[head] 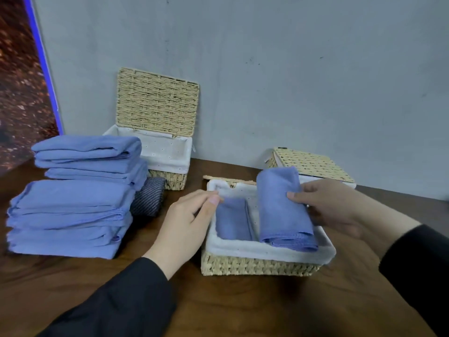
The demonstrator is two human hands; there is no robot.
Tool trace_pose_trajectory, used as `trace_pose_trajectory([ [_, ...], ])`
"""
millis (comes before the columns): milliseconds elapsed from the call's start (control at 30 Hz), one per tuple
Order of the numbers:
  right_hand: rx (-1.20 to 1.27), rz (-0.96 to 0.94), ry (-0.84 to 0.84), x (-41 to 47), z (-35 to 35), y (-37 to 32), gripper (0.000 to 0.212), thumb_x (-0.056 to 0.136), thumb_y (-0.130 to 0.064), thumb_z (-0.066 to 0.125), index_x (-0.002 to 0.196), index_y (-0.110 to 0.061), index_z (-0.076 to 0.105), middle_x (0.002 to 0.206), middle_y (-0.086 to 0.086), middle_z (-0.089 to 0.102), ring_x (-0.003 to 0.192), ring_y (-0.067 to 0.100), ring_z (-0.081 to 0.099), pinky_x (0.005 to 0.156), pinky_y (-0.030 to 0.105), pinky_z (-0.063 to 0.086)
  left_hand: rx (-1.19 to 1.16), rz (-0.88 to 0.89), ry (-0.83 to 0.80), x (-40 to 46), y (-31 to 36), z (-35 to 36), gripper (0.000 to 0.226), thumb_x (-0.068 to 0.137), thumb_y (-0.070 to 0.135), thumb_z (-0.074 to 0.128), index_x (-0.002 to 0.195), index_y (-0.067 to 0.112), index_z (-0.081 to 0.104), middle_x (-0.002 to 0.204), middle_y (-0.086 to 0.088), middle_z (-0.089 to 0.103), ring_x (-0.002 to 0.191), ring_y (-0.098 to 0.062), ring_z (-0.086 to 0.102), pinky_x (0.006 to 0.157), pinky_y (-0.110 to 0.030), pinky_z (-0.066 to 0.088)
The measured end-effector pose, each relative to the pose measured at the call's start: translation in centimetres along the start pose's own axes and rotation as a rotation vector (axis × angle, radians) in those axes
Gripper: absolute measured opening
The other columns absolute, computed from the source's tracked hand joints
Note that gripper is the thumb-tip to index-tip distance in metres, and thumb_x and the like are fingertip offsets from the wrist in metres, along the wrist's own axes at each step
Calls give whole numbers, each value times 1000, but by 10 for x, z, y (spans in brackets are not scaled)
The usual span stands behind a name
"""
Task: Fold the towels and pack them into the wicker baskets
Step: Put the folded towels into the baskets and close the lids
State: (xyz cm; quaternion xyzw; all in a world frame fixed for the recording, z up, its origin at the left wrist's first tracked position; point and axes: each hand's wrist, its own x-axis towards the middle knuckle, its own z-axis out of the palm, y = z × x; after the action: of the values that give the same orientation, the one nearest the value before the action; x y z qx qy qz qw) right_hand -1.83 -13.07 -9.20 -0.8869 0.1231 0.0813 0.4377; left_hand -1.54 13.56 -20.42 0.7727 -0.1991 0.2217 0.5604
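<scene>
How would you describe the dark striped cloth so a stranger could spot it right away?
Start at the tall stack of blue towels on the left of the wooden table. Beside its right edge, before the open-lidded basket at the wall, lies the striped cloth. It alone is dark navy with thin stripes; every towel is plain light blue.

You face a plain grey wall (267, 69) from ten to three o'clock, a dark wooden table (243, 307) spreading below it, and a reddish-brown speckled panel (19, 93) with a blue edge (46, 69) at ten o'clock.
</scene>
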Motion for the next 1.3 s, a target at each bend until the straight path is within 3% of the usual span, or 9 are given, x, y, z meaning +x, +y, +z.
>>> trace_pose_trajectory([
  [100, -464, -33, 29, 13, 7, 7, 37, 94, -41, 65, 89, -4, 69, 84, 16, 67, 71, 27, 57, 66, 37, 45, 66, 42, 28, 0, -5, 3, 53, 97, 49, 39, 91, 12, 76, 92, 14, 70, 99, 2, 60, 90, -7, 40],
  [167, -649, -71, 39, 15, 11, 5, 39, 95, -41, 61, 83, -4, 61, 78, 10, 57, 67, 20, 45, 60, 33, 34, 108, 53, 26, 1, -7, 5, 50, 98, 51, 39, 94, 18, 77, 96, 30, 65, 106, 12, 55, 95, -4, 35],
  [500, -935, -133, 21, 21, 33, 8, 35, 99, -41, 57, 76, -14, 49, 73, 4, 53, 62, 18, 47, 51, 28, 31, 157, 101, 27, 1, -13, 4, 46, 99, 50, 39, 99, 25, 77, 111, 26, 63, 113, 11, 52, 100, -6, 32],
  [600, -953, -355, 252, 11, 16, -3, 43, 92, -56, 63, 117, -22, 61, 104, -3, 67, 92, 17, 61, 70, 27, 48, 171, 164, 27, 3, -9, 3, 46, 101, 43, 40, 93, 16, 77, 103, 15, 67, 106, 24, 48, 97, -1, 29],
  [667, -890, -495, 96, 2, 4, -14, 56, 84, -64, 67, 132, -37, 58, 131, -19, 59, 116, 6, 54, 94, 25, 44, 176, 153, 27, 3, -8, 4, 47, 100, 44, 39, 94, 17, 77, 102, 18, 66, 105, 26, 46, 96, 0, 28],
  [767, -911, -395, -284, -3, 5, -18, 75, 80, -74, 64, 147, -51, 40, 153, -35, 33, 139, 0, 36, 112, 26, 30, 174, 126, 37, 2, -10, 4, 48, 99, 48, 37, 97, 21, 77, 103, 33, 58, 108, 24, 47, 99, -9, 32],
  [967, -1286, -306, -377, 23, 16, 4, 79, 87, -77, 50, 154, -51, 17, 155, -2, 41, 144, 25, 29, 105, 40, 40, 210, 140, 13, 4, -10, 2, 49, 99, 47, 37, 93, 19, 76, 103, 30, 60, 110, 26, 45, 101, -5, 28],
  [1133, -1325, -368, -393, 31, 19, 17, 72, 92, -71, 49, 153, -46, 21, 155, -3, 45, 154, 34, 9, 114, 45, 31, 232, 163, 11, 4, -12, 4, 47, 100, 45, 38, 91, 17, 76, 101, 20, 66, 108, 25, 46, 102, -9, 31],
  [1300, -1304, -379, -389, 32, 19, 17, 68, 90, -71, 50, 148, -42, 30, 141, -1, 54, 137, 31, 36, 106, 46, 41, 235, 167, -10, 3, -11, 6, 45, 100, 44, 39, 91, 20, 75, 99, 23, 65, 114, 20, 48, 105, -28, 37],
])
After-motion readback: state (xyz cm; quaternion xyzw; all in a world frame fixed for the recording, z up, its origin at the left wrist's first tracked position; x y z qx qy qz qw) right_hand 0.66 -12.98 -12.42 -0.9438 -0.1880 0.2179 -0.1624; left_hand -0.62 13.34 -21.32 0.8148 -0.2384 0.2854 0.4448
